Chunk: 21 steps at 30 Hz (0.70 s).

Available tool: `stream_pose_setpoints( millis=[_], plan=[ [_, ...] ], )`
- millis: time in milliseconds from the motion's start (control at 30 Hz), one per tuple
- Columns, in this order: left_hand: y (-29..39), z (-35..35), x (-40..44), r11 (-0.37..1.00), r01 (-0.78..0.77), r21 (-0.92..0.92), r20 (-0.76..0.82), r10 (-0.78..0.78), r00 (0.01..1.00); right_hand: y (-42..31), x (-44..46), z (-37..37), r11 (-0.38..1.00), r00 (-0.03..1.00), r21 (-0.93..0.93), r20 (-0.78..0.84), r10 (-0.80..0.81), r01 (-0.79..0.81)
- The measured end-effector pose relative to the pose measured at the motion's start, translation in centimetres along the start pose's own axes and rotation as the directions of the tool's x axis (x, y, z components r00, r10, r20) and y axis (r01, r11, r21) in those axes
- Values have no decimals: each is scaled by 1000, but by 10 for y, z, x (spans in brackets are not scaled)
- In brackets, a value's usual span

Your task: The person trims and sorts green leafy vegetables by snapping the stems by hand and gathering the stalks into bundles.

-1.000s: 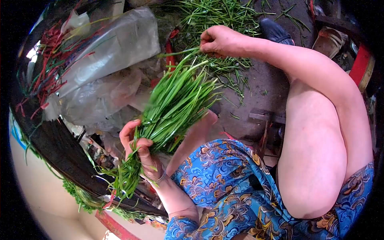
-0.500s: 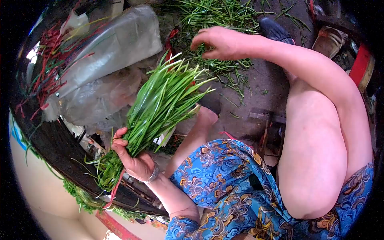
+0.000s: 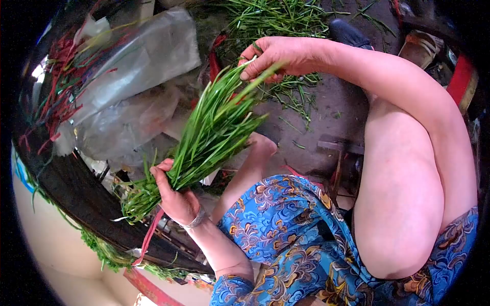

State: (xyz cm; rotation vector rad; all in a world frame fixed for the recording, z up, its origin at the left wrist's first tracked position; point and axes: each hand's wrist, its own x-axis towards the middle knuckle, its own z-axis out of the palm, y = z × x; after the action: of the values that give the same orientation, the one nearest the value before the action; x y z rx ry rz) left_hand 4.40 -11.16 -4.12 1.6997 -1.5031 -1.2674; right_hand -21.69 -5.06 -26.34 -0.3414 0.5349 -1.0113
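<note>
A thick bunch of long green stalks (image 3: 212, 125) slants across the middle, its pale cut ends toward the top and its leafy tips hanging at the lower left. My left hand (image 3: 176, 196), with a bracelet on the wrist, is wrapped round the leafy end. At the upper end, my right hand (image 3: 265, 58) has thumb and fingers pressed on a few stalks at the top of the bunch. Some of those stalks look blurred.
Loose green stalks and trimmings (image 3: 278, 20) lie on the dark floor (image 3: 301, 120) beyond my right hand. A clear plastic bag (image 3: 148, 61) and red and green ties (image 3: 64, 76) are at the upper left. Below them runs a dark rim (image 3: 76, 188). A dark shoe (image 3: 349, 33) is at the top.
My right hand, loosely open and apart from the bunch half a second ago, has closed on stalks at its upper end. The leafy end in my left hand has shifted slightly upward.
</note>
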Motion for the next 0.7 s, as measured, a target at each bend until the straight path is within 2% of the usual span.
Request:
stream_pose_setpoints(
  millis=[33, 67, 167, 233, 267, 300, 367, 400, 433, 467, 500, 567, 633, 667, 700],
  plan=[
    [1, 0, 0, 999, 1, 36, -56, 1, 998, 3, -1, -2, 1000, 1000, 1, -1, -1, 1],
    [4, 1, -2, 998, 38, 53, -88, -33, 996, 7, 0, -4, 990, 999, -135, -12, -32, 30],
    [3, -4, 1, 997, 73, 0, -39, -73, 997, 7, -1, -2, 989, 997, -130, 21, -74, 77],
    [3, -8, 4, 996, 86, -34, -32, -87, 996, 2, -5, -2, 996, 991, -82, -133, 28, -39],
    [3, -9, 4, 993, 99, -67, -25, -101, 995, 2, -2, -6, 989, 957, -141, -291, 6, -49],
    [4, -8, 4, 993, 99, -67, -24, -100, 995, 11, 2, -33, 995, 975, -94, -223, -6, -15],
    [8, -3, 4, 980, 136, -147, -56, -145, 988, 4, -6, -44, 934, 875, -351, -469, -120, -60],
    [8, -4, 4, 982, 116, -149, -41, -123, 991, 3, -3, -46, 934, 875, -353, -469, -119, -61],
    [7, -4, 3, 981, 118, -151, -42, -126, 991, 3, 2, -48, 872, 885, -475, -346, -311, 121],
    [8, -3, 2, 978, 129, -164, -41, -138, 990, 5, 5, -49, 768, 852, -565, -201, -483, 302],
    [9, -1, 2, 975, 138, -177, -39, -147, 988, -4, 0, -34, 731, 859, -608, -151, -488, 309],
    [8, -3, 3, 976, 119, -182, -40, -129, 991, -7, -2, -15, 502, 784, -746, 42, -619, 437],
    [6, -1, 2, 986, 79, -144, 7, -79, 997, -15, -10, 9, 434, 823, -833, 44, -566, 342],
    [3, -14, 6, 983, 85, -165, 113, -67, 991, -8, -3, 10, 344, 754, -843, 105, -648, 413],
    [4, -12, 4, 982, 87, -167, 111, -69, 991, -5, 1, 13, 317, 708, -830, 127, -695, 459]
  ],
)
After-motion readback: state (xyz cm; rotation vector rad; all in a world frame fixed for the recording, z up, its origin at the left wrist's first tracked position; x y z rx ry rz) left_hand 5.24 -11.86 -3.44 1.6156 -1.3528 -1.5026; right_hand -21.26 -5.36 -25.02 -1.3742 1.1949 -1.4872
